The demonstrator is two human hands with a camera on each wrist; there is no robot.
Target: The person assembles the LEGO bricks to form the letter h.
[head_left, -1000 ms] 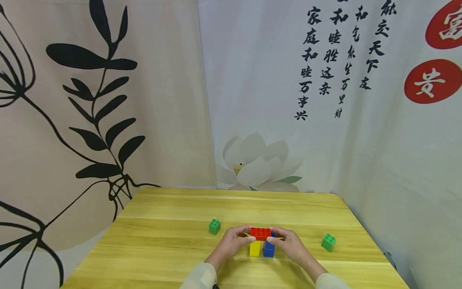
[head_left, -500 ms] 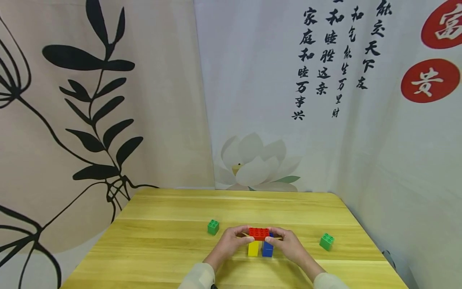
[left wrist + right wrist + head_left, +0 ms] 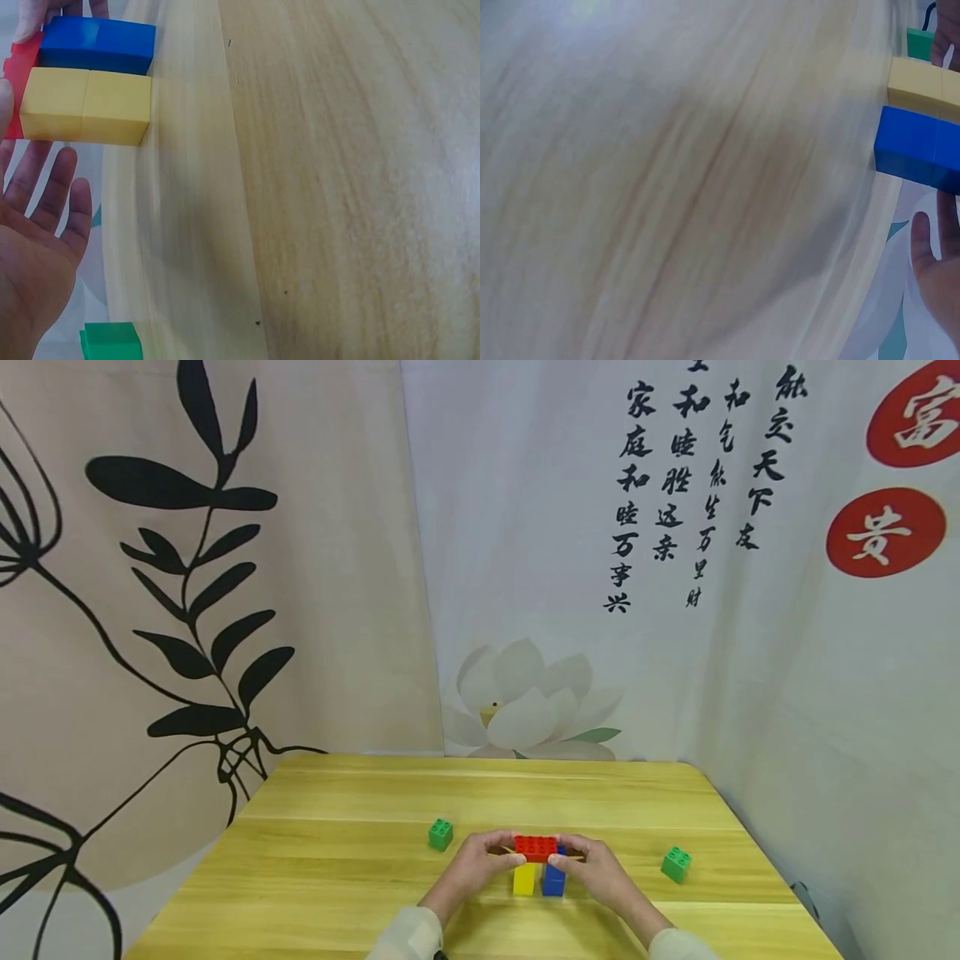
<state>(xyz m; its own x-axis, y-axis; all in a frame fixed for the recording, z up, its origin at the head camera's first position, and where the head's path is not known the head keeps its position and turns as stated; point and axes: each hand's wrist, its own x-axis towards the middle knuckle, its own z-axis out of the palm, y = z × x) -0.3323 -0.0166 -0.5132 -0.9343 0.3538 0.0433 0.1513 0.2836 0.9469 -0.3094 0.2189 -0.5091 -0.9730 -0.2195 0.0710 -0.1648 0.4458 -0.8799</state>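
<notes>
A red brick (image 3: 535,848) with studs on top bridges a yellow stack (image 3: 524,881) and a blue stack (image 3: 553,885), which stand side by side with a narrow gap. My left hand (image 3: 477,866) pinches the red brick's left end between thumb and fingers. At its other end, my right hand (image 3: 602,870) pinches it the same way. In the left wrist view, the yellow stack (image 3: 86,105) shows two bricks joined, and the other fingers are spread below it. The right wrist view shows the blue stack (image 3: 915,150) with a seam, mostly cut off by the frame.
On the wooden table (image 3: 337,860), one green brick (image 3: 441,834) lies to the left, behind my left hand. Another green brick (image 3: 676,864) sits farther right, beyond my right hand. A printed cloth (image 3: 337,568) hangs behind the table.
The head view has shifted slightly. Both hands keep their hold on the red brick, and the bricks stay in the same arrangement.
</notes>
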